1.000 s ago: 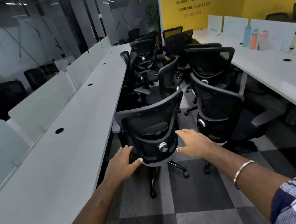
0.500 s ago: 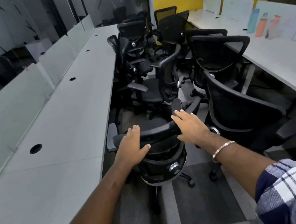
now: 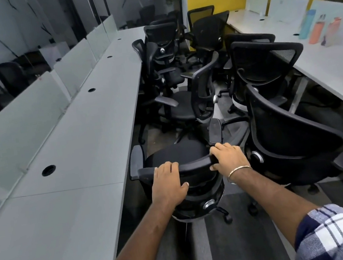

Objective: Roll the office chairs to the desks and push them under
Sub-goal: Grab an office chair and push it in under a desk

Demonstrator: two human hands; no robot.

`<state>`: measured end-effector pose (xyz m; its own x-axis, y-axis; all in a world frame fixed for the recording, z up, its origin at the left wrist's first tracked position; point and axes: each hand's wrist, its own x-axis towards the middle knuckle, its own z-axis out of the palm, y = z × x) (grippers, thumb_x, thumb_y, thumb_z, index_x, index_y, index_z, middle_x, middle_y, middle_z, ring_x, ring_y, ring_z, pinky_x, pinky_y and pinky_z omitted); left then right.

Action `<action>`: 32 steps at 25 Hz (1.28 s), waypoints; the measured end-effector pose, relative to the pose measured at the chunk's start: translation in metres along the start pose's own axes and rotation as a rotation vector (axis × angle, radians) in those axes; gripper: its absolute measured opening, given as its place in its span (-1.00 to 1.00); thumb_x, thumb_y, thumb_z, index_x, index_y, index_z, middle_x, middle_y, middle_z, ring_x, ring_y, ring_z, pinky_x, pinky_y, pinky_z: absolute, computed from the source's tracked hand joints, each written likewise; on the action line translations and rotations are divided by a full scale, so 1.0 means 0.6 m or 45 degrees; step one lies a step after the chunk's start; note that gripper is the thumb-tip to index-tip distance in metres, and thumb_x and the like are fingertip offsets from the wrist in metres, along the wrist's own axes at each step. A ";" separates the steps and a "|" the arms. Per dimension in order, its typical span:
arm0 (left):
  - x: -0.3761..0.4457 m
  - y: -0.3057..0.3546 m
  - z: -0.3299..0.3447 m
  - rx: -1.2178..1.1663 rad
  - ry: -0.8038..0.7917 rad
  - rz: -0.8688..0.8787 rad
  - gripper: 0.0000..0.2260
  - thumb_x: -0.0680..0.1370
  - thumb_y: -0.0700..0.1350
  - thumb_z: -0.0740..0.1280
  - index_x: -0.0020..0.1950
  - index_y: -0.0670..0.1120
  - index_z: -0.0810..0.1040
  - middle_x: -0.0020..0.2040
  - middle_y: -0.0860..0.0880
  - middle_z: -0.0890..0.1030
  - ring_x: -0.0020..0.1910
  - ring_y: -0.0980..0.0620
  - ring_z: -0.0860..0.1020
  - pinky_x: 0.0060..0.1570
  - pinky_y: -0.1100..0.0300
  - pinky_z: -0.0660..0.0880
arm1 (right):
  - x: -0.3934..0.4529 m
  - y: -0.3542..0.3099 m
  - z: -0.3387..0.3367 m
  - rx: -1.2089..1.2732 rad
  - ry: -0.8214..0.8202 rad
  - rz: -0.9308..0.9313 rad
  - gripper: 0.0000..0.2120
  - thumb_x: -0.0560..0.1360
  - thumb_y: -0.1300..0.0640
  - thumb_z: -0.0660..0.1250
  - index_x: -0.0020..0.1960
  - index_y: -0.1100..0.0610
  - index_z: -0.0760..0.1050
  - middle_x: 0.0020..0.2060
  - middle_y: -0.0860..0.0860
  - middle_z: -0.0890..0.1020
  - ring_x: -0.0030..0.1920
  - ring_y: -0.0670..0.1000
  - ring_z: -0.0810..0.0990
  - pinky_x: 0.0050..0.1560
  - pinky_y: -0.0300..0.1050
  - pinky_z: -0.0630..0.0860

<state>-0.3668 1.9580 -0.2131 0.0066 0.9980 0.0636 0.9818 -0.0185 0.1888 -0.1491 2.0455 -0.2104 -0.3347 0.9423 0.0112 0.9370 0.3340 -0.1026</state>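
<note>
Since a second ago both hands have risen to the backrest top, left hand and right hand now curled over the black chair, which stands just beside the long desk edge, another chair crowding its right.

The single head-worn wide-angle camera looks forward and steeply down from close above the nearest chair back, along the aisle between two desk rows.
</note>
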 end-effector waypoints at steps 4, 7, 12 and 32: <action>-0.056 0.010 0.005 -0.063 0.046 -0.029 -0.47 0.54 0.16 0.40 0.43 -0.04 0.39 0.31 0.00 0.46 0.34 -0.05 0.41 0.49 -0.05 0.30 | -0.058 -0.003 0.003 -0.002 0.017 -0.047 -0.56 0.48 -0.19 0.46 0.24 -0.03 0.44 0.15 -0.10 0.50 0.26 0.03 0.45 0.28 -0.01 0.36; -0.119 0.030 0.014 -0.136 0.110 -0.080 -0.51 0.51 0.13 0.43 0.36 -0.03 0.44 0.24 0.02 0.48 0.28 -0.04 0.43 0.46 -0.04 0.35 | -0.134 -0.005 0.011 0.013 0.062 -0.088 -0.58 0.49 -0.23 0.44 0.22 -0.05 0.43 0.12 -0.11 0.49 0.22 0.03 0.45 0.27 -0.02 0.36; -0.228 0.081 0.026 -0.191 0.130 -0.198 -0.59 0.51 0.08 0.45 0.28 0.02 0.44 0.22 0.05 0.45 0.27 -0.01 0.41 0.31 0.04 0.49 | -0.255 0.018 0.010 0.082 0.051 -0.227 -0.63 0.53 -0.12 0.41 0.29 -0.05 0.48 0.13 -0.09 0.50 0.20 0.05 0.46 0.24 -0.02 0.42; -0.833 0.171 0.032 0.051 0.168 -0.168 -0.56 0.51 0.10 0.40 0.32 -0.03 0.44 0.23 -0.04 0.42 0.34 -0.12 0.36 0.62 -0.19 0.09 | -0.841 -0.083 0.011 0.290 0.021 -0.322 -0.60 0.44 -0.15 0.52 0.24 -0.11 0.59 0.03 -0.17 0.51 0.14 -0.03 0.45 0.15 -0.07 0.31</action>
<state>-0.2655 1.4587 -0.2445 -0.1451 0.9748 0.1696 0.9794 0.1171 0.1646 -0.0277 1.5534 -0.2176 -0.5505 0.8309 0.0803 0.7773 0.5453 -0.3138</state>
